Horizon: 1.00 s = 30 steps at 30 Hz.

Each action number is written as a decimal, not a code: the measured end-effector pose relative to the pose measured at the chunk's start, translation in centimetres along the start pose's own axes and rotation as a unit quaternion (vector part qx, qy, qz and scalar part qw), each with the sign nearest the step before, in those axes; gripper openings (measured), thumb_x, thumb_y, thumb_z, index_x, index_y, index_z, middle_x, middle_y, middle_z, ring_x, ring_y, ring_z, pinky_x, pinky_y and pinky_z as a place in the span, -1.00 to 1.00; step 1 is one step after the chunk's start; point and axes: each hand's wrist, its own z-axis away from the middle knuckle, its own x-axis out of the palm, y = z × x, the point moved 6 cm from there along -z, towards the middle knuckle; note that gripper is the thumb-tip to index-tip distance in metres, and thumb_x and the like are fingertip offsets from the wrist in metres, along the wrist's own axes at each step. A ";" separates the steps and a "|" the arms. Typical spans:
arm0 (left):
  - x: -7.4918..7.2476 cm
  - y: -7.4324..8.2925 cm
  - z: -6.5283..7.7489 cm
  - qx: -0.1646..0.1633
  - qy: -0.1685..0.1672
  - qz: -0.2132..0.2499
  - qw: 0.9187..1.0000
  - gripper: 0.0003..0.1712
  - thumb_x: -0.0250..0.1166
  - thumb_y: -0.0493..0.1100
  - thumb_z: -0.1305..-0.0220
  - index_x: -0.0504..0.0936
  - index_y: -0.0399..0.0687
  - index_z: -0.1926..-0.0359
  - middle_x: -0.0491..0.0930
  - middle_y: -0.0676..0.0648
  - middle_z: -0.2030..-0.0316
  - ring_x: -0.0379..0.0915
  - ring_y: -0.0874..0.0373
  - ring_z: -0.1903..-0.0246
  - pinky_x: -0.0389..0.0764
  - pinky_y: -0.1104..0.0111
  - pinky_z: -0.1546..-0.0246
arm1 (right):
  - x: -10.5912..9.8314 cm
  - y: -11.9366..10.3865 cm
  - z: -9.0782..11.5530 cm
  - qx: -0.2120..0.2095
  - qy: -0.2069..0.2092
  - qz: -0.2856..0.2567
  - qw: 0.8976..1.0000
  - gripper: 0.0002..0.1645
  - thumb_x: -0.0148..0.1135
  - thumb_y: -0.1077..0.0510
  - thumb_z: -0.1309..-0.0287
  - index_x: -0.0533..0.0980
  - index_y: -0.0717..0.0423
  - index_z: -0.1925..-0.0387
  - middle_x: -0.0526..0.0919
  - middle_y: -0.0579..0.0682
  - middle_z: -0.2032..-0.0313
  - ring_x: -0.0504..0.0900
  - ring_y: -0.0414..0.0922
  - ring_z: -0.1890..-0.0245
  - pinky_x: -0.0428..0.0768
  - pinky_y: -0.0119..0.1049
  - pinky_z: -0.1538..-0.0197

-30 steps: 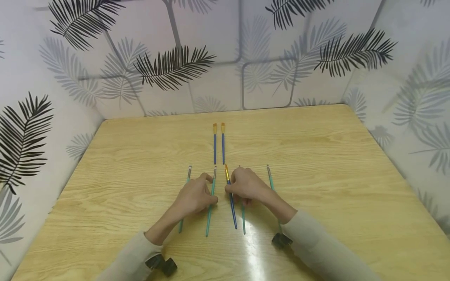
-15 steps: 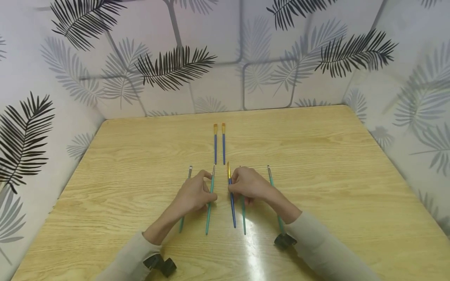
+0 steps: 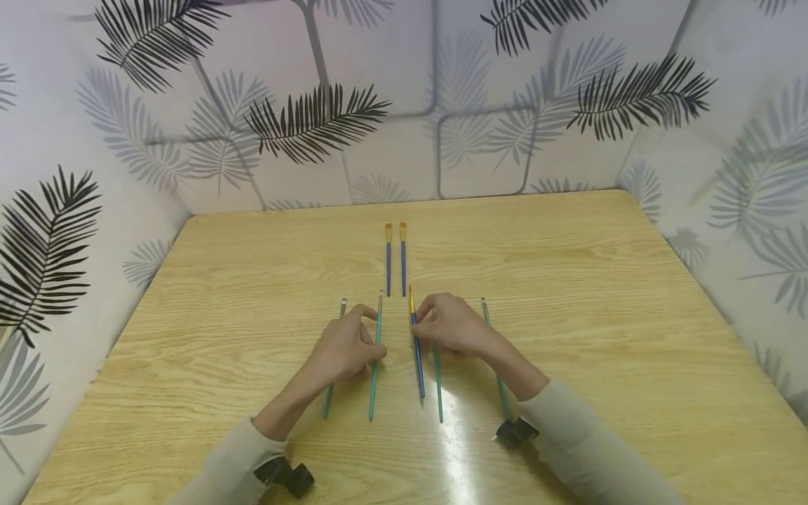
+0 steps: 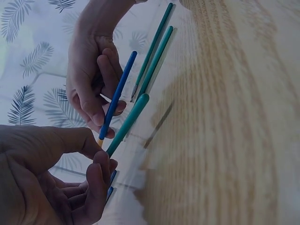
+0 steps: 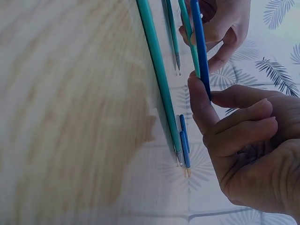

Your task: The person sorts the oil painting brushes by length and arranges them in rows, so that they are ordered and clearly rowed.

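Note:
My left hand pinches a green paintbrush between thumb and fingertips. In the left wrist view that green brush's handle end stands a little above the table, apart from its shadow. With thumb and finger my right hand pinches a blue paintbrush with a golden ferrule; it too is lifted off the wood. Both held brushes point away from me, side by side with a gap. One green paintbrush lies under the right hand, its upper part hidden. Another green paintbrush lies partly behind the left hand.
Two blue paintbrushes lie parallel farther back, tan bristles toward the wall. A further green paintbrush lies beneath the right forearm. The wooden table meets a leaf-patterned wall at its back edge.
The blue brush has risen slightly, moved away from me and turned straighter, while the right hand shifted a little right. The left hand's green brush has moved slightly left and forward.

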 end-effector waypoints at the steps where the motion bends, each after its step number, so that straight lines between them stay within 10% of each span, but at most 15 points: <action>1: 0.0 -0.1 0.0 -0.001 0.000 0.002 1.000 -0.25 0.35 -0.29 -0.13 0.32 -0.28 -0.34 0.65 -0.03 0.51 0.59 0.11 0.69 0.59 0.39 0.55 | -0.1 0.0 0.0 0.004 0.004 -0.002 1.000 -0.60 0.21 0.13 -0.28 0.47 0.28 -0.07 0.78 0.04 0.47 0.15 -0.34 0.91 0.19 -0.46 0.78; 6: -0.2 -0.3 0.0 -0.006 0.002 0.009 1.000 -0.26 0.35 -0.28 -0.13 0.33 -0.25 -0.34 0.65 -0.04 0.50 0.59 0.10 0.69 0.58 0.39 0.56 | -0.4 -0.1 -0.1 0.000 0.013 -0.008 1.000 -0.61 0.23 0.11 -0.29 0.48 0.23 -0.06 0.78 0.05 0.45 0.12 -0.32 0.89 0.14 -0.46 0.77; 13: -0.7 -0.3 0.3 -0.008 0.005 0.018 1.000 -0.27 0.33 -0.30 -0.12 0.34 -0.24 -0.34 0.66 -0.05 0.51 0.59 0.08 0.70 0.59 0.37 0.58 | -0.6 0.0 -0.3 -0.018 0.031 -0.005 0.999 -0.66 0.27 0.08 -0.29 0.54 0.19 -0.01 0.78 -0.01 0.48 0.66 -0.10 0.40 0.41 -0.32 0.39; 23: -1.4 -0.4 0.6 -0.009 0.014 0.022 1.000 -0.27 0.32 -0.30 -0.12 0.35 -0.21 -0.34 0.66 -0.06 0.49 0.60 0.06 0.68 0.65 0.29 0.61 | -1.3 0.3 -0.2 -0.011 0.036 -0.038 0.999 -0.60 0.26 0.07 -0.31 0.52 0.20 -0.08 0.79 -0.01 0.46 0.12 -0.28 0.82 0.11 -0.44 0.70; 30: -1.8 -0.7 0.9 0.002 0.010 0.021 1.000 -0.29 0.30 -0.28 -0.15 0.33 -0.25 -0.34 0.66 -0.06 0.49 0.59 0.07 0.67 0.63 0.32 0.61 | -1.8 0.5 -0.3 -0.005 0.043 -0.042 0.998 -0.61 0.26 0.07 -0.30 0.52 0.17 -0.08 0.79 -0.03 0.46 0.40 -0.24 0.65 0.17 -0.40 0.63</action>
